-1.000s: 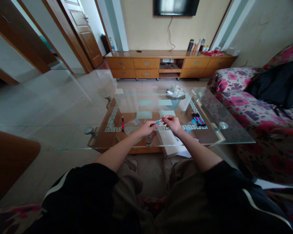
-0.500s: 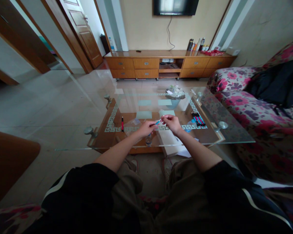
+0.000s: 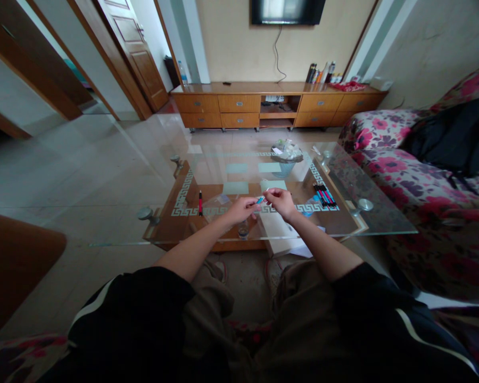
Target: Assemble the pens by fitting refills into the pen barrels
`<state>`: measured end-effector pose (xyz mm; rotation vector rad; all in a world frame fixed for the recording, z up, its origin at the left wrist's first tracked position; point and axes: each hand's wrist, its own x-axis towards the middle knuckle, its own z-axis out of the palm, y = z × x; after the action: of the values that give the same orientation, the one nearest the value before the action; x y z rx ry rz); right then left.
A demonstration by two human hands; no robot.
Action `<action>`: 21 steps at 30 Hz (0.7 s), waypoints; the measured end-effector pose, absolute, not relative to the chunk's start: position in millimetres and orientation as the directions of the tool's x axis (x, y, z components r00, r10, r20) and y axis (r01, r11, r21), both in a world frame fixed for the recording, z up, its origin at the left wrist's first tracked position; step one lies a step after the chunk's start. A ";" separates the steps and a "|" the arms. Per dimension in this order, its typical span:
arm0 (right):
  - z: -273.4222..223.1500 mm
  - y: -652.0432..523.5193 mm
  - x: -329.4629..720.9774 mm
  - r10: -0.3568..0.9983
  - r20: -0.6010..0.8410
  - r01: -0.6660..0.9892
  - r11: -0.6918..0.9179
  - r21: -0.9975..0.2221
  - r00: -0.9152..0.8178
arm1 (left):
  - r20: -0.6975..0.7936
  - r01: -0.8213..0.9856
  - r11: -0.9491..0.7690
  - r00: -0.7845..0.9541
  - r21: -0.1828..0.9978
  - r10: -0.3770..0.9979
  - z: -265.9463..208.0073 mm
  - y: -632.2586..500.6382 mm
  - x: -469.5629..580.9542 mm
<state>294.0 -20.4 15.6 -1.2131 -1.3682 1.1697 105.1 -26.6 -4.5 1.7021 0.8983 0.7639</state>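
Note:
Over the near part of the glass table, my left hand (image 3: 242, 209) is closed round a slim blue pen (image 3: 260, 200), of which only a short piece shows. Just to its right, my right hand (image 3: 280, 202) pinches the pale, thin upper end of it; the fingers hide whether this is a separate part. On the tabletop to the left lies one red and black pen (image 3: 200, 203). Several blue, red and black pens (image 3: 324, 196) lie side by side to the right.
The glass tabletop (image 3: 379, 219) has metal supports. Through or on it show a wastebasket (image 3: 284, 169) with crumpled waste, a white box (image 3: 277, 231) and a small clear container (image 3: 243, 230). A flowered sofa (image 3: 383, 165) stands right, a wooden cabinet (image 3: 239, 103) beyond.
My hands stay almost in place. The two hands have drawn slightly closer together, and less of the blue pen's length shows between the fingers.

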 end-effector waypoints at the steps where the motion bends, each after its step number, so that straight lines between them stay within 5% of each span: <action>1: 15.5 -20.5 294.1 0.996 0.050 0.107 0.058 -0.993 -0.075 | 0.082 0.179 -0.206 0.531 0.962 0.843 -4.4 -26.8 106.3; 21: 15.3 -23.1 291.0 0.980 0.076 0.174 0.109 -0.979 -0.186 | 0.097 0.080 -0.153 0.475 0.985 0.875 -5.6 -29.4 109.6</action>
<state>291.0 -23.1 15.3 -1.1825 -1.5222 1.1758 109.6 -29.4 -5.6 1.5791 0.8513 0.8683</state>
